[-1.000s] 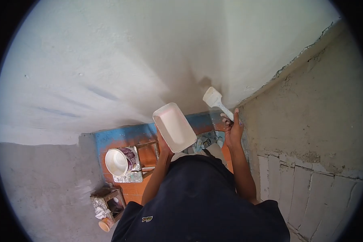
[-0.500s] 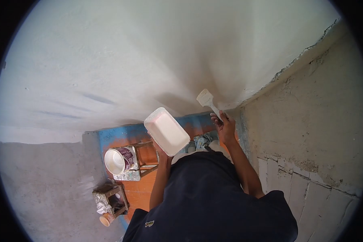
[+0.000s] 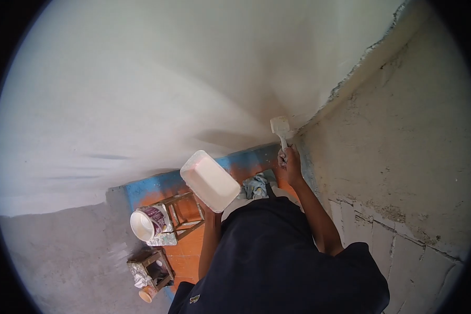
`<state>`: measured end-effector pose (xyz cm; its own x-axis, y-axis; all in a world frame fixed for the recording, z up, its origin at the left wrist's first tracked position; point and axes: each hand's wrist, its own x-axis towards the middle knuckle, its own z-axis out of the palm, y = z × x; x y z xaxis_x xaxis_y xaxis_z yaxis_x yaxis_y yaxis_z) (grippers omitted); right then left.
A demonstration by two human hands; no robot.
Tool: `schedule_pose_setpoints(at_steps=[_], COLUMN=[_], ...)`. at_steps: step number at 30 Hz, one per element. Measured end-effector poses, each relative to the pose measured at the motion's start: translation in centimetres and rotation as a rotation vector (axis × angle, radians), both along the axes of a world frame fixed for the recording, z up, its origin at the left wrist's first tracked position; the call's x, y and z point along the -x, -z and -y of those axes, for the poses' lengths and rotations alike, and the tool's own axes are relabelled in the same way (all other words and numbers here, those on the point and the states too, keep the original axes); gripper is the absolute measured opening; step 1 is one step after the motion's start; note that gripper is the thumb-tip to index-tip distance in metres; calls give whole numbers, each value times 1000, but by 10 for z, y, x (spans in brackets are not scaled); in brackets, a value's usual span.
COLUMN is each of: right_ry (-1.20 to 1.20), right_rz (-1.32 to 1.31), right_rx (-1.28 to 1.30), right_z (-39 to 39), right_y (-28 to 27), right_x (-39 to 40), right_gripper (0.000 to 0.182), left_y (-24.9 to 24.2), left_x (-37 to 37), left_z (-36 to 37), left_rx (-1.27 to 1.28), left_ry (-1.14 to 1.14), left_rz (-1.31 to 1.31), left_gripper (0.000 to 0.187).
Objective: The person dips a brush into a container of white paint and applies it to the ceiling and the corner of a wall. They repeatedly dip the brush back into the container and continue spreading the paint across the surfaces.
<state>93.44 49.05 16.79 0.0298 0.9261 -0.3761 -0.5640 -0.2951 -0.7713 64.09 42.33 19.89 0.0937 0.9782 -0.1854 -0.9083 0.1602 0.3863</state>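
Observation:
My left hand (image 3: 210, 207) holds a white rectangular tray (image 3: 210, 180) from beneath, its fingers mostly hidden behind it. Pale paint or filler coats the inside of the tray. In my right hand (image 3: 291, 161) is the handle of a wide, pale-crusted brush (image 3: 280, 125), fingers wrapped round it. The brush head points up, close to the white wall (image 3: 157, 94) near the corner with the beige wall. Whether it touches the wall I cannot tell.
A white bucket (image 3: 143, 225) stands on a paint-spattered stool (image 3: 170, 235) at the left. Below it are a smaller stool (image 3: 157, 269), a white cloth (image 3: 141, 280) and an orange cup (image 3: 147, 294). The rough beige wall (image 3: 392, 141) rises at the right.
The view has turned and shifted. My right hand has closed its fingers more round the handle, and the brush now points more upright, nearer the corner. The tray remains in my left hand.

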Motion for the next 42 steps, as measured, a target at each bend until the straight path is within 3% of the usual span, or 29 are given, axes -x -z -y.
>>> schedule_pose_setpoints(at_steps=[3, 6, 9, 10, 13, 17, 20, 24, 26, 28, 31, 34, 39, 42], right_ry=[38, 0, -23, -32, -9, 72, 106, 193, 149, 287, -68, -72, 68, 109], right_rz=[232, 294, 301, 348, 429, 361, 457, 776, 804, 910, 841, 662, 495, 570], right_rx=[32, 69, 24, 62, 74, -112, -295, -432, -396, -362, 79, 121, -198, -386], right_z=[-8, -16, -31, -33, -54, -58, -54, -63, -72, -79, -72, -77, -65, -58], right_y=[9, 33, 104, 100, 32, -123, -174, -124, -64, 40, 110, 83, -160, -222], right_x=[-30, -58, -75, -77, -68, -64, -65, -66, -68, -63, -83, -87, -87, -96], right_gripper=[27, 29, 32, 32, 33, 34, 32, 39, 43, 45, 39, 39, 34, 35], left_y=[-1, 0, 0, -1, -9, 0, 0, 5, 19, 23, 17, 12, 10, 10], left_x=[-28, -54, -75, -81, -94, -92, -91, -90, -88, -88, -89, -92, -94, -96], left_z=[-9, -15, -18, -18, -18, -16, -30, -24, -18, -15, -8, -6, -3, 1], left_rx=[-21, -43, -60, -62, -76, -61, -275, -209, -163, -135, -109, -95, -100, -98], left_ry=[46, 89, 110, 115, 125, 142, 274, 197, 99, 67, 76, 88, 90, 86], left_rz=[19, 28, 42, 50, 47, 59, 166, 143, 92, 74, 76, 63, 63, 63], left_gripper=[83, 83, 84, 84, 85, 88, 87, 87, 89, 89, 89, 89, 89, 89])
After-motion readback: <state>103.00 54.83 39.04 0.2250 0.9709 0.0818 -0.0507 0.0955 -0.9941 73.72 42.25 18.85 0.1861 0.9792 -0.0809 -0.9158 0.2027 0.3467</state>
